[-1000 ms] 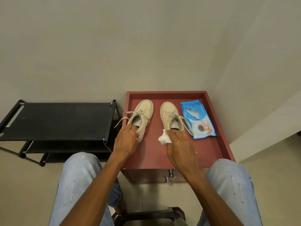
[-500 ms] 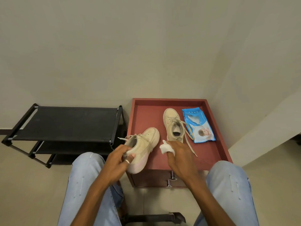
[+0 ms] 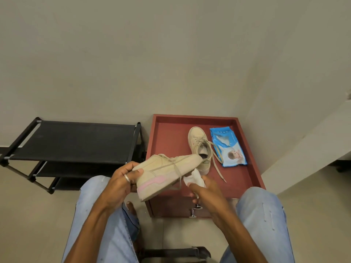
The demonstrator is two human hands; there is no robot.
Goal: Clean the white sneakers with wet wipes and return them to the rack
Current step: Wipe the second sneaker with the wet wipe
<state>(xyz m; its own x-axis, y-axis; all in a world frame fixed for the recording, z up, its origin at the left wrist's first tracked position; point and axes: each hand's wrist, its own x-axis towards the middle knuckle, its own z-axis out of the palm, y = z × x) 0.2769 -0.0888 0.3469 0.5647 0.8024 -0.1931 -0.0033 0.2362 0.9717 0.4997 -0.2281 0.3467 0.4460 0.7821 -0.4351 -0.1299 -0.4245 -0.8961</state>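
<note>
My left hand (image 3: 121, 182) grips the heel of a cream sneaker (image 3: 163, 173) with a pink stripe on its sole, holding it on its side above the front edge of the red table (image 3: 169, 135). My right hand (image 3: 207, 188) holds a crumpled white wet wipe (image 3: 192, 178) right beside the sneaker's sole. The second sneaker (image 3: 199, 145) stands on the table with its laces loose. A blue pack of wet wipes (image 3: 228, 147) lies to its right.
A black shoe rack (image 3: 72, 141) with fabric shelves stands to the left of the table against the wall. My knees in light jeans sit on either side of the table's front. A drawer handle (image 3: 194, 210) sticks out below the table top.
My left hand lifted the left sneaker off the table, drew it toward me and turned it on its side. My right hand with the wipe moved from the second sneaker to the lifted one.
</note>
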